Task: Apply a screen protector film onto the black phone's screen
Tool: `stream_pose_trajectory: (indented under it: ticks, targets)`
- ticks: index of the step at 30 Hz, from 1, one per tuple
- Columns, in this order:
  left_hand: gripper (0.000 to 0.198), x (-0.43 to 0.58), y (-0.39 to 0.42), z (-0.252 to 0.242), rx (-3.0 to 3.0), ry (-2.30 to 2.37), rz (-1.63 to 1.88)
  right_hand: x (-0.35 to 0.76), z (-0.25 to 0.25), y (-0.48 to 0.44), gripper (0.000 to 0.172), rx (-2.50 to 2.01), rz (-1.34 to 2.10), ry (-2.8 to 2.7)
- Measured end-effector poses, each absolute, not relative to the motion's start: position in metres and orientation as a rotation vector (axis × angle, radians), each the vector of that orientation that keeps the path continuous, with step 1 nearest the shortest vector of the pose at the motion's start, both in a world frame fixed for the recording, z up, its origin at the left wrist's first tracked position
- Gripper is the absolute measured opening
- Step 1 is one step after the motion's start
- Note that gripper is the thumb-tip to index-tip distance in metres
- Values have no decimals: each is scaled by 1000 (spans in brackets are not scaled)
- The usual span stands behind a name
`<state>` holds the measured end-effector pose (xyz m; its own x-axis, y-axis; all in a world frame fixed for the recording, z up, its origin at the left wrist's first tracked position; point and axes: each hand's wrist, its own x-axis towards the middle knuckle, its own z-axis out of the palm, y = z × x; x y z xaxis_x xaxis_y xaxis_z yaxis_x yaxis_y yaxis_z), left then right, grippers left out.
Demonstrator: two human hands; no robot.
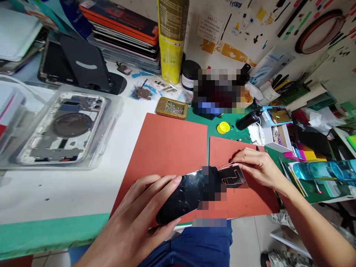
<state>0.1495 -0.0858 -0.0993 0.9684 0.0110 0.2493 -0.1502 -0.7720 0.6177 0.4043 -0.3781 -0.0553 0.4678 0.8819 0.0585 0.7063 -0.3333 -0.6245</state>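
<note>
My left hand (147,207) is wrapped around a dark phone (180,198), thumb below and fingers along its upper edge. The phone's glossy black face is up and shows light marks. A blurred patch covers its right end. My right hand (256,165) pinches thin metal tweezers (226,165), whose tips point left toward the phone's upper right corner. Just under the tweezers sits a flat dark plate (233,178) with a light outline on it. Whether the plate is joined to the phone, I cannot tell. Two reddish-brown mats (169,144) lie beneath.
Left of the mats, a clear tray (97,148) holds a phone housing (69,128). Behind stand a small tin (171,107) of screws, a yellow can (172,48) and a yellow cap (223,128). A blue bottle (325,170) and several tools lie at right.
</note>
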Motion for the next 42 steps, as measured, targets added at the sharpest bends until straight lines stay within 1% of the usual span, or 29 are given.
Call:
stream_pose_trajectory:
  ticks: [10, 20, 34, 42]
  targets:
    - [66, 150, -87, -101, 2429, -99, 320, 407, -49, -372, 24, -2181, 456, -1319]
    - [63, 150, -87, -99, 2427, -93, 310, 407, -49, -370, 23, -2166, 491, -1325]
    - [64, 151, -87, -101, 2411, -73, 333, 407, -49, -367, 29, -2176, 506, -1282]
    - [59, 152, -87, -101, 2434, -88, 335, 407, -51, -366, 23, -2163, 509, -1215]
